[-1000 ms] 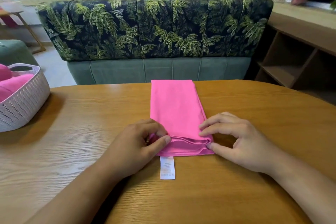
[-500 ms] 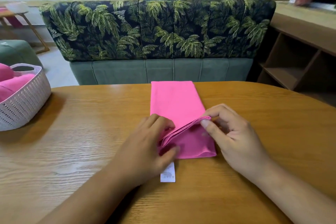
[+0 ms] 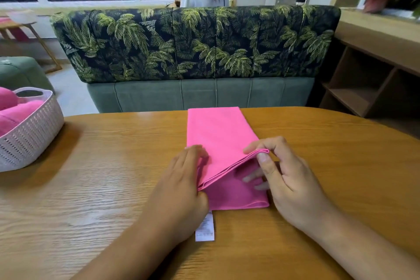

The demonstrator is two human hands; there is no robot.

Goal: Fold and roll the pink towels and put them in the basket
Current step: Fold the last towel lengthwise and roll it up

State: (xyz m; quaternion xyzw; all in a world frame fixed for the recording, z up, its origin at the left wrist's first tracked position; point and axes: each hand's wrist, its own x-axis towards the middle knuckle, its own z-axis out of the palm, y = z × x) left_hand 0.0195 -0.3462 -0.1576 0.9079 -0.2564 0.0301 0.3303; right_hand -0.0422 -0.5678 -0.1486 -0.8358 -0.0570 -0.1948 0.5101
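Pink towel (image 3: pixel 218 129), folded into a long narrow strip, lies in the middle of the wooden table (image 3: pixel 91 188), running from its far edge toward us. Our right hand (image 3: pixel 288 184) pinches the near right corner of the upper layers between thumb and forefinger, holding them raised off the bottom layer, which stays flat on the wood; the other fingers reach in under the lifted cloth. Our left hand (image 3: pixel 179 195) rests on the strip's left edge with loosely bent fingers laid over it, the thumb against the spot where the layers part. We see a white care label (image 3: pixel 205 227) poking out from the near end, beside that hand. At the table's left edge stands a pale woven basket (image 3: pixel 29 134) with rolled pink towels (image 3: pixel 16 111) already in it, well apart from the strip.
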